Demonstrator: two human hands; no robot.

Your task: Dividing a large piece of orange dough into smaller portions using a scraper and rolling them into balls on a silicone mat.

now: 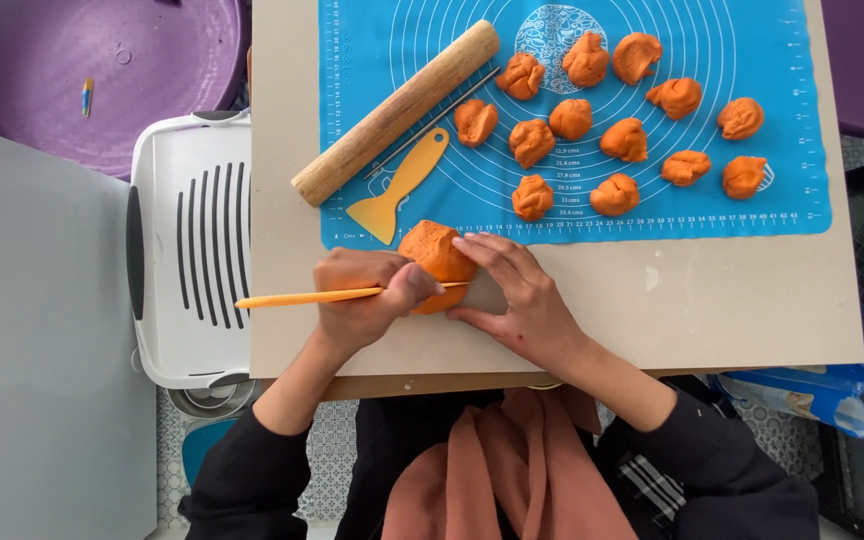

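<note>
- Left hand [367, 295] is curled shut around a thin orange knife [302, 297]; the long end sticks out toward 9 o'clock, past the board's edge, and the blade end runs under the fingers into the dough.
- Dough lump [437, 255], orange and rough on top, sits on the bare board just below the mat's lower edge. The knife enters it low on its 6 o'clock side, lying flat.
- Right hand [517, 300] is open and loosely arched, holding nothing closed. Its fingertips press on the lump's 3 o'clock side and the thumb lies on the board at about 5 o'clock of the lump.
- Board [712, 300], beige, carries everything here.
- Blue mat [802, 190] with printed rings and ruled edges lies across the far half of the board, at 12 o'clock of the hands.
- Small dough pieces [627, 140], fourteen by my count, are spread in loose rows over the mat's middle and right, apart from each other.
- Wooden rolling pin [397, 112] lies slantwise on the mat's left part, at 11 o'clock of the lump.
- Thin metal rod [432, 123] lies just beside the pin, parallel to it.
- Yellow scraper [399, 187] lies at 12 o'clock of the left hand, wide end near the mat's lower edge, close to the lump; whether they touch I cannot tell.
- White tray [192, 250] with dark slots stands off the board at 9 o'clock.
- Purple tub [102, 70] sits at 10 o'clock, beyond the tray.
</note>
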